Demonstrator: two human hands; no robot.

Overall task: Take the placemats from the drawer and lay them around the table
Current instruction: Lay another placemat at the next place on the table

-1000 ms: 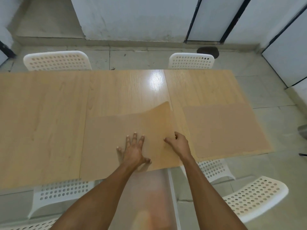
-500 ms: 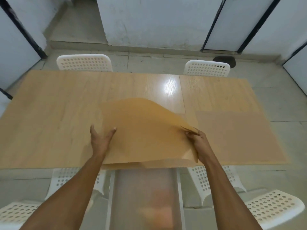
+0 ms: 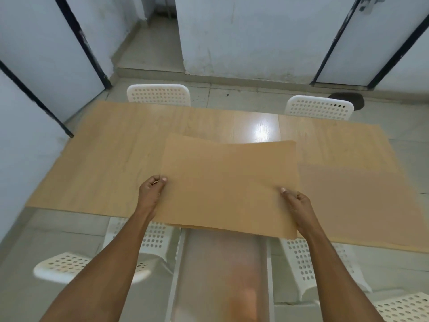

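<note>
Placemat (image 3: 228,184) pinched at both side edges by left hand (image 3: 151,194) and right hand (image 3: 296,205), above table (image 3: 104,159).

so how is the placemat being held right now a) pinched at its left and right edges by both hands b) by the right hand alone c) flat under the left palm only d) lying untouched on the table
a: the left hand pinches the left edge of the placemat and the right hand grips its right edge, holding it raised over the table.
</note>
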